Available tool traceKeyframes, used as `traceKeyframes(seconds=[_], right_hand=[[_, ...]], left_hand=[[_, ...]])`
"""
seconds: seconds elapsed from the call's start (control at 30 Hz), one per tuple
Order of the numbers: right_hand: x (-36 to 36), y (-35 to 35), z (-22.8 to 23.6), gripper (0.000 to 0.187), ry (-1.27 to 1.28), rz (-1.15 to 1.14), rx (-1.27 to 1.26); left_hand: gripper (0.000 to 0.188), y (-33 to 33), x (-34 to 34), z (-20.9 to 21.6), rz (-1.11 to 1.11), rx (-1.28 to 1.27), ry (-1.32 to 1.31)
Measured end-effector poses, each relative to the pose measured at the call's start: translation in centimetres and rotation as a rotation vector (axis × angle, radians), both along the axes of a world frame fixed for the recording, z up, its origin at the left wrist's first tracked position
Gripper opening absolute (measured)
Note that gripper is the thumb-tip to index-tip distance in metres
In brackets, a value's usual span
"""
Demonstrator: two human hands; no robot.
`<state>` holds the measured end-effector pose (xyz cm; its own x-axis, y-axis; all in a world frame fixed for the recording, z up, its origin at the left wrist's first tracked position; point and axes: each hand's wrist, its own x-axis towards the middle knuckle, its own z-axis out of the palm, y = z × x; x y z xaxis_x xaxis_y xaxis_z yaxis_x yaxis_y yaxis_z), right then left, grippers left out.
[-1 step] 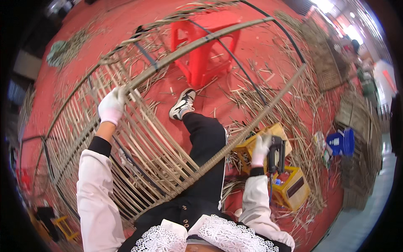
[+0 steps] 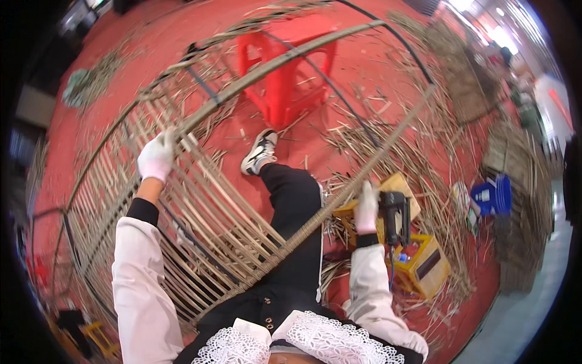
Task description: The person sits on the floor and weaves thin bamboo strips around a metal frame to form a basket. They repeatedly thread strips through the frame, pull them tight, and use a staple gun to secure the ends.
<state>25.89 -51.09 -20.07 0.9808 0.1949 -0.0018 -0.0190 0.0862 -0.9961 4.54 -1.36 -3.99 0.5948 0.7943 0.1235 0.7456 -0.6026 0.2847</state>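
Observation:
A large woven rattan frame [image 2: 267,255] with pale slats and dark metal rods lies tilted across my lap. My left hand [image 2: 156,159], in a white glove, is closed round its long wrapped bar near the upper ends of the slats. My right hand [image 2: 366,209], also gloved, is close to the frame's right-hand wrapped bar. Its fingers are blurred, so I cannot tell whether it touches the bar. Just right of it a black nail gun [image 2: 395,219] with a blue hose rests upright at the yellow crates.
A yellow crate [image 2: 441,272] with small items stands at my right. A red plastic stool [image 2: 284,91] is ahead beyond the frame. Rattan scraps [image 2: 418,151] litter the red floor. Farther right are a blue bucket [image 2: 498,195] and stacked woven panels [image 2: 518,176].
My right hand has moved slightly left, away from the nail gun and toward the frame's right bar. My left hand keeps its grip. The whole view has shifted a little.

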Motion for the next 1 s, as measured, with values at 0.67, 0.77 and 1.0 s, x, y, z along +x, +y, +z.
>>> traceKeyframes(seconds=[0.67,0.77,1.0], right_hand=[[-11.1,7.1,7.2,0.075,-0.633,-0.373,-0.978],[-11.6,11.8,10.3,0.064,-0.712,0.007,-0.847],[-11.1,26.9,6.9,0.055,-0.547,0.641,-0.615]], left_hand=[[0.041,4.6,-8.2,0.3,-0.281,-0.244,-0.186],[0.041,5.9,-7.9,0.5,-0.125,-0.219,-0.243],[0.034,15.7,-0.3,-1.9,-0.139,0.043,-0.007]])
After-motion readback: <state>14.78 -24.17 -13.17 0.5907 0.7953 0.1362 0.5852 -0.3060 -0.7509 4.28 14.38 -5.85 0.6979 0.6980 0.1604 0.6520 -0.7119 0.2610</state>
